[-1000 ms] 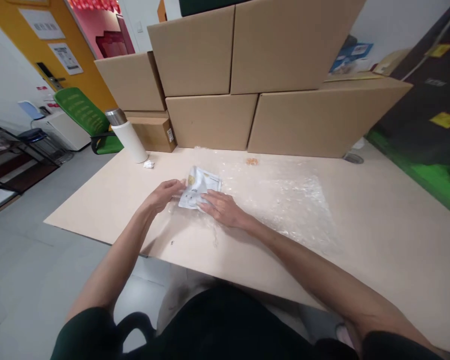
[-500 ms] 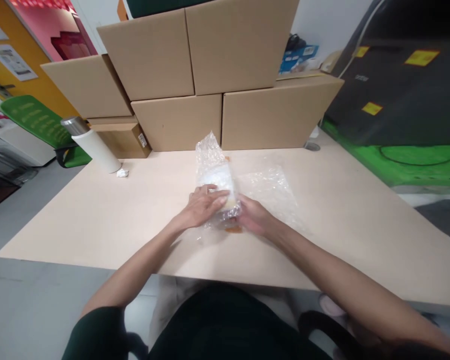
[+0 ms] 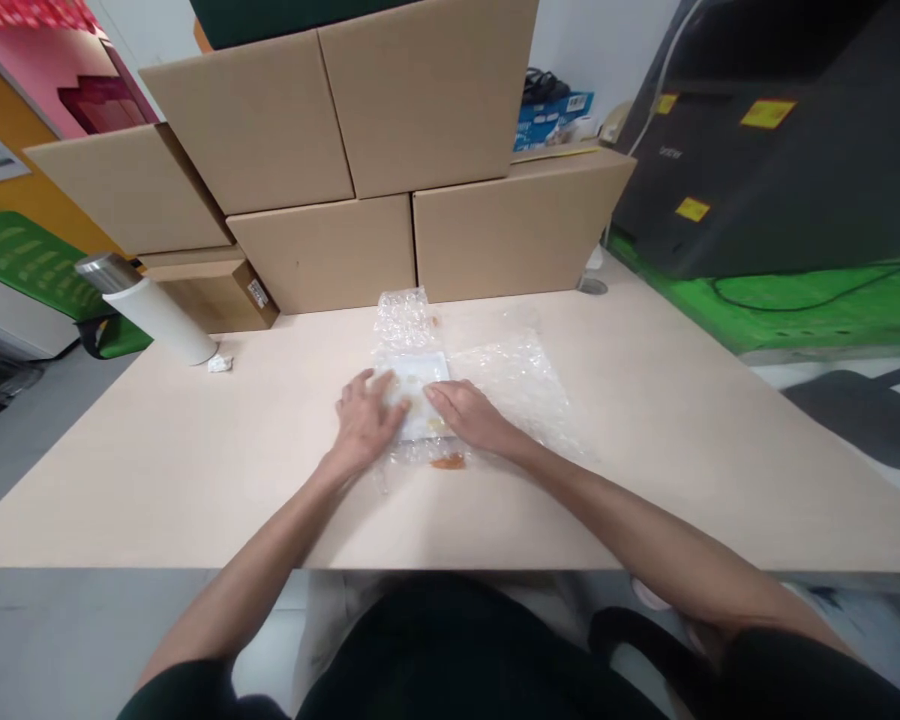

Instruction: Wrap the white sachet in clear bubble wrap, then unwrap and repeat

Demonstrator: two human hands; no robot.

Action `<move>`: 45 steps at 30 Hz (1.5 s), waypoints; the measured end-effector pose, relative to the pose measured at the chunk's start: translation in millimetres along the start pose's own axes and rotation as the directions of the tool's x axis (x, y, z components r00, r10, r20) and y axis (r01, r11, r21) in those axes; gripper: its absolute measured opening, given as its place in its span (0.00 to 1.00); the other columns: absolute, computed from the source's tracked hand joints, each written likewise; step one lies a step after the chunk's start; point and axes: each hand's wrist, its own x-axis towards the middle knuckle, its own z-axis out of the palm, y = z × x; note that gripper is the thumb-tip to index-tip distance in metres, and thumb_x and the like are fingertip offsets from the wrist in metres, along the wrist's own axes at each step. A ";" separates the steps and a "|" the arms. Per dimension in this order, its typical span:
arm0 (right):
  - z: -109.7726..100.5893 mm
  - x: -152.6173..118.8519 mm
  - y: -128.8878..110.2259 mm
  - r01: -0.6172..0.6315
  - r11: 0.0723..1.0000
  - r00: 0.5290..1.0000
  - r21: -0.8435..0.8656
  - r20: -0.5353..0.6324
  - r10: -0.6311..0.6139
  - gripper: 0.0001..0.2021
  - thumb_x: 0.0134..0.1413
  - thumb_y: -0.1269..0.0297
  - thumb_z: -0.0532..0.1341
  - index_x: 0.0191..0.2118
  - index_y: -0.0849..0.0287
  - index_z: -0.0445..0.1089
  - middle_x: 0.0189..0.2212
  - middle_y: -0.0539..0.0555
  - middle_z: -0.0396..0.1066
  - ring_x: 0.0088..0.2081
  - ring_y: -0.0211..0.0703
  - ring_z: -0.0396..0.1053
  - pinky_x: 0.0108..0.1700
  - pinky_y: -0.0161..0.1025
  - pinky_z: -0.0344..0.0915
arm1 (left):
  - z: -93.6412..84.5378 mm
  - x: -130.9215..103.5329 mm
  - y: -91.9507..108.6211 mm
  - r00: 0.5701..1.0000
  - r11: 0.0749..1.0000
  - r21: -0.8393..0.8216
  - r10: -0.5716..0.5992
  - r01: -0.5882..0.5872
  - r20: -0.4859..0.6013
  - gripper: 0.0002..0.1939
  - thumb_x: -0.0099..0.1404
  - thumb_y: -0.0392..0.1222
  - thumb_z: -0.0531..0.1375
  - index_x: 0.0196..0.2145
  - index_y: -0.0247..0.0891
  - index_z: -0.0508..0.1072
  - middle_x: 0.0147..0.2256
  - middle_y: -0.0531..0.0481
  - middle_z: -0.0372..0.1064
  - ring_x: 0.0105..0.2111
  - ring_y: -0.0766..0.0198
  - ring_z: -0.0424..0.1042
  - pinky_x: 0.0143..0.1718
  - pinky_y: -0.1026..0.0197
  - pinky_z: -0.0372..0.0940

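Observation:
A flat white square box [image 3: 429,368] with a few pale yellowish marks lies on bubble wrap [image 3: 405,318] in the middle of the table. My left hand [image 3: 367,418] rests at its left side, fingers spread across the wrap and the box's edge. At the right edge my right hand [image 3: 474,415] has its thumb on top of the box, the other fingers curled and mostly hidden. Bubble wrap extends behind the box, in front of it and out to the right. An orange-brown patch [image 3: 448,462] shows at the wrap's near edge.
Large cardboard boxes [image 3: 322,260] stand stacked along the table's back edge. At the back left are a white bottle [image 3: 161,318] with a metal cap and a crumpled white scrap [image 3: 220,364]. A dark machine [image 3: 757,180] is beyond the table at right.
The white box, tilted and partly covered by wrap before, now lies flat with its top face showing. My left hand has shifted left and spread; my right thumb has come on top. The view has shifted right.

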 end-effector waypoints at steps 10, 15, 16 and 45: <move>-13.5 -10.5 2.6 -0.135 0.938 0.987 0.320 -0.041 0.156 0.22 0.69 0.47 0.46 0.38 0.53 0.72 0.38 0.54 0.75 0.41 0.46 0.70 0.47 0.44 0.65 | -12.9 -1.9 26.3 0.980 0.618 -0.767 -0.189 0.169 0.064 0.32 0.58 0.59 0.66 0.53 0.38 0.68 0.43 0.45 0.74 0.39 0.62 0.73 0.39 0.61 0.65; -33.7 -33.3 17.0 -0.227 0.719 0.950 0.657 -0.012 0.311 0.21 0.62 0.45 0.54 0.43 0.56 0.75 0.38 0.55 0.77 0.41 0.49 0.72 0.46 0.46 0.68 | 15.8 3.2 66.6 0.978 0.799 -0.593 0.189 -0.099 0.091 0.25 0.69 0.61 0.53 0.52 0.40 0.71 0.60 0.42 0.67 0.59 0.54 0.66 0.57 0.54 0.61; -38.7 -39.7 22.1 -0.232 0.677 0.947 0.698 0.002 0.322 0.21 0.59 0.44 0.57 0.41 0.57 0.76 0.34 0.55 0.76 0.37 0.48 0.72 0.42 0.45 0.68 | 24.6 5.5 71.8 0.956 0.824 -0.542 0.268 -0.163 0.120 0.25 0.70 0.60 0.52 0.54 0.40 0.71 0.63 0.42 0.64 0.62 0.52 0.62 0.61 0.52 0.57; -73.8 -35.9 54.3 -0.237 0.350 0.863 0.906 0.031 0.503 0.21 0.32 0.57 0.76 0.33 0.61 0.73 0.25 0.51 0.75 0.26 0.41 0.70 0.29 0.38 0.66 | 43.9 41.5 81.9 0.888 0.879 0.139 0.440 -0.456 0.134 0.29 0.70 0.55 0.56 0.65 0.46 0.63 0.71 0.46 0.48 0.70 0.38 0.39 0.65 0.31 0.35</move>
